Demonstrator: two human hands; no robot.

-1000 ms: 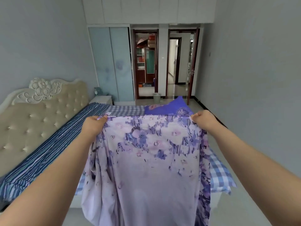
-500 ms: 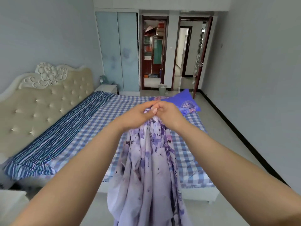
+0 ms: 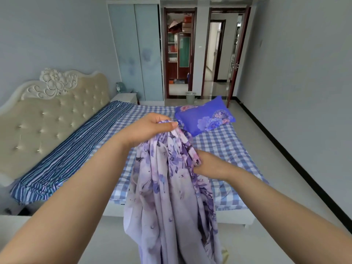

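Head view: left hand (image 3: 152,128) pinches gathered top of floral sheet (image 3: 171,191), which hangs bunched below it. Right hand (image 3: 209,164) lower, gripping the sheet's side edge. Blue pillow (image 3: 204,115) on bed (image 3: 219,145) beyond both hands.
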